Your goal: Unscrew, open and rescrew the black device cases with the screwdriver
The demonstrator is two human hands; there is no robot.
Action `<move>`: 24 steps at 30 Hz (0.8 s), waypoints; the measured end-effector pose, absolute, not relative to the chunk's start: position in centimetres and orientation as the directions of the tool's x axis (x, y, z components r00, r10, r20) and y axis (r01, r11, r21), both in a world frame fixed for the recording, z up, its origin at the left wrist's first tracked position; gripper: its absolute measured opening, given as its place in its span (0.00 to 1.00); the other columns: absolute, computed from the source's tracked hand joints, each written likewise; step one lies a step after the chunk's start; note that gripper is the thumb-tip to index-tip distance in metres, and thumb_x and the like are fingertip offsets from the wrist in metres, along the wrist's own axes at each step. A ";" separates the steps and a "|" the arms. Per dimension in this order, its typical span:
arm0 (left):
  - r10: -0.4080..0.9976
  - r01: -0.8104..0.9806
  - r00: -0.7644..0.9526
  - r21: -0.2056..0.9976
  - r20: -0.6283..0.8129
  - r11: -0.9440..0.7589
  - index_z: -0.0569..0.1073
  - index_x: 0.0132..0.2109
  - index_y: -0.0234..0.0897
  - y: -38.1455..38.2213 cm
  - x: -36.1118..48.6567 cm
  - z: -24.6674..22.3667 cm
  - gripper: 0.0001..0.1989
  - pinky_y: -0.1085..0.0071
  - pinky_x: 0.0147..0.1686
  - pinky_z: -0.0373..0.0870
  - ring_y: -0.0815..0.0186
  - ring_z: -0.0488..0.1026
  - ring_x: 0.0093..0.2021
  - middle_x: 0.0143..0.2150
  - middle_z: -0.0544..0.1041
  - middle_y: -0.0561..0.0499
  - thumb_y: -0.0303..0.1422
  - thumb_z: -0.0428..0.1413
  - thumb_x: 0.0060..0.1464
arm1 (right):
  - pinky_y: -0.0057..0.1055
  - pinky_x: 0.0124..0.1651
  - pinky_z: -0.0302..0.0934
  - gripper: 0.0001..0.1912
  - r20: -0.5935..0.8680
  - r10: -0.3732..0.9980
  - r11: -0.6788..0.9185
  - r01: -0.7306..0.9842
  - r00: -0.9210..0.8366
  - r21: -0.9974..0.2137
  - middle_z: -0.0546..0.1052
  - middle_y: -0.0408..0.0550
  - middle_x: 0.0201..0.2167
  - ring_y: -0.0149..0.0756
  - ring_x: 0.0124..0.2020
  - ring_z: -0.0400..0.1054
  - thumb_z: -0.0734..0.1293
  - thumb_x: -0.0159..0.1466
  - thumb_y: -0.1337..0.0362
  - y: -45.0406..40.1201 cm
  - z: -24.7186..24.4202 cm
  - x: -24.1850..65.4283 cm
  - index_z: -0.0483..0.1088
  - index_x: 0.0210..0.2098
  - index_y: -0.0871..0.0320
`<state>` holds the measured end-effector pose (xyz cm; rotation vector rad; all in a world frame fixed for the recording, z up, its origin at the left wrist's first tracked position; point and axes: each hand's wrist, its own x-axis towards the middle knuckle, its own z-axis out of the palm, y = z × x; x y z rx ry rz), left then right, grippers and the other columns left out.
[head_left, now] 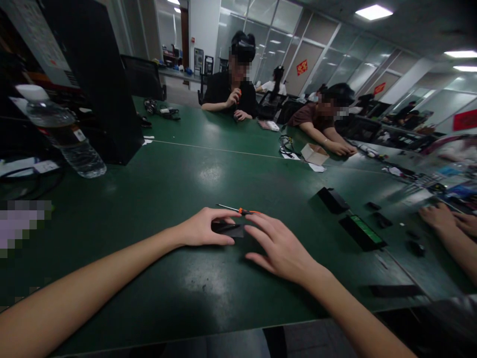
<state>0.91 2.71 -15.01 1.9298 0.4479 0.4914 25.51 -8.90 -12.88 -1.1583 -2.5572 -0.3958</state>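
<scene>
A small flat black case lies low over the green table between my two hands. My left hand curves around its left end, the thumb along the near side and the fingers along the far side. My right hand is at the right end of the case, fingers apart and bent toward it; whether the fingertips touch it I cannot tell. Just beyond the hands is a screwdriver with an orange and black handle, its thin shaft pointing left. My right fingers partly cover its handle end.
The green table carries a water bottle and tall black casing at left. On the right are a black box, an open case with a green board and a co-worker's hands. Other people sit across the table.
</scene>
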 end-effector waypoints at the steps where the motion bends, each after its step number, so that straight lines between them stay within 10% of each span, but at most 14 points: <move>1: 0.517 0.057 0.844 0.935 0.142 -0.351 0.69 0.67 0.36 2.7 1.0 -15.2 0.38 0.58 0.59 0.71 0.54 0.78 0.55 0.55 0.81 0.43 0.36 0.70 0.50 | 0.52 0.58 0.69 0.25 0.347 0.664 0.666 0.735 -0.663 0.130 0.72 0.65 0.60 0.54 0.60 0.68 0.64 0.71 0.52 -8.0 -12.8 23.7 0.65 0.60 0.62; 24: 0.535 -0.168 0.837 0.984 0.112 0.057 0.76 0.59 0.38 4.1 0.9 -16.0 0.25 0.59 0.61 0.67 0.56 0.73 0.62 0.60 0.78 0.40 0.22 0.61 0.54 | 0.52 0.59 0.67 0.21 0.340 0.809 0.563 0.797 -0.479 -0.217 0.73 0.62 0.56 0.50 0.56 0.69 0.63 0.72 0.59 -7.2 -15.5 21.3 0.65 0.61 0.62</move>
